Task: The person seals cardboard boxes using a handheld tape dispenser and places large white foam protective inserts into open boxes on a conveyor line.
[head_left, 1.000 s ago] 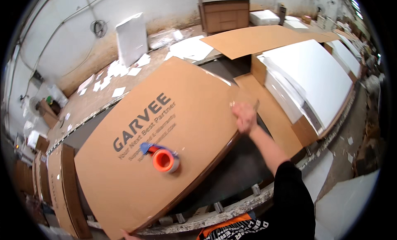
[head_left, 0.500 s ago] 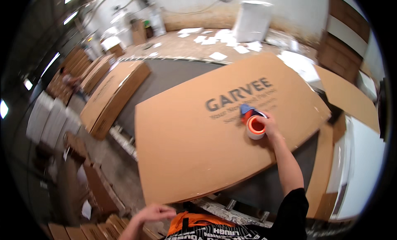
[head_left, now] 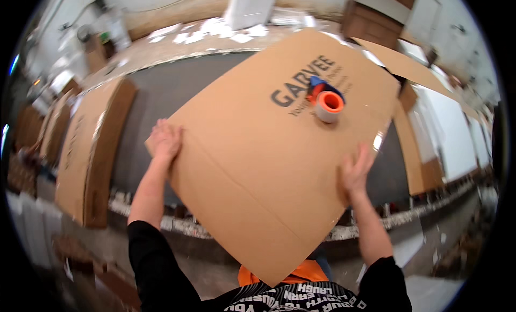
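A large flat cardboard box (head_left: 242, 151) with dark print lies turned on the dark conveyor belt, one corner pointing at my waist. My left hand (head_left: 165, 140) rests on its left corner, fingers stretched over the cardboard. At the right edge, my right hand (head_left: 356, 171) touches the box with fingers apart, slightly blurred. Neither hand shows anything wrapped in its fingers. On top of the box, over the print, sits a tape dispenser (head_left: 325, 100) with a blue and red body, an orange core and a roll of tape; no hand is on it.
The dark belt (head_left: 156, 86) runs left to right under the box. Another long carton (head_left: 94, 151) lies at the left. On the right stands an open carton (head_left: 414, 145) with white panels (head_left: 449, 132). White scraps (head_left: 215, 30) litter the floor by the wall.
My right hand has let go of the tape dispenser, which now stands on the box. Both hands have moved to the box's edges. The box has turned, its near corner swinging toward me.
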`<move>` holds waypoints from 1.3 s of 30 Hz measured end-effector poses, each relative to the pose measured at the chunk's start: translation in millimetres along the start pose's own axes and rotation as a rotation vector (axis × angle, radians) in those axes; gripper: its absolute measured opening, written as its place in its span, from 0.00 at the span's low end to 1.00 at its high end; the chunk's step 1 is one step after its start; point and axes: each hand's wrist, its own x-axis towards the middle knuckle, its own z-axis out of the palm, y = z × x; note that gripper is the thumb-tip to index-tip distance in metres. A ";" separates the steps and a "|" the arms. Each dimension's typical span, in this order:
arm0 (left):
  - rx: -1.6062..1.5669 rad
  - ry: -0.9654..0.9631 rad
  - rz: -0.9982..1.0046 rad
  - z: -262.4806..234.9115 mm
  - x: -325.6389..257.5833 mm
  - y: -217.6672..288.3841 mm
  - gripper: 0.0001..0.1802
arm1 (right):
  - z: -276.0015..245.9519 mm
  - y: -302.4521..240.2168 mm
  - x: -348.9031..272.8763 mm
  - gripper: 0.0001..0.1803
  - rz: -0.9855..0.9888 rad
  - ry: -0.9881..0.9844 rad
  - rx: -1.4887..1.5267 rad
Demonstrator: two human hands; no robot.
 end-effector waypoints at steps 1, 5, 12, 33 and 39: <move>0.012 -0.164 -0.018 -5.7 19.4 9.9 0.43 | -4.5 -18.1 -35.7 0.37 -0.054 0.070 -0.153; 0.034 -0.347 0.119 -24.2 68.7 37.5 0.37 | -24.7 -88.5 -147.4 0.40 0.205 0.062 -0.084; -0.716 -0.241 -0.040 79.4 132.1 -14.2 0.36 | -12.2 -128.7 -190.3 0.38 0.321 0.017 -0.258; -0.751 -0.108 0.055 -16.9 -195.4 19.8 0.31 | -179.9 42.1 -227.0 0.15 -0.135 0.337 -0.367; -0.796 -0.112 -0.289 -108.8 -416.5 100.4 0.30 | -268.2 154.2 -200.3 0.09 -0.089 0.278 -0.694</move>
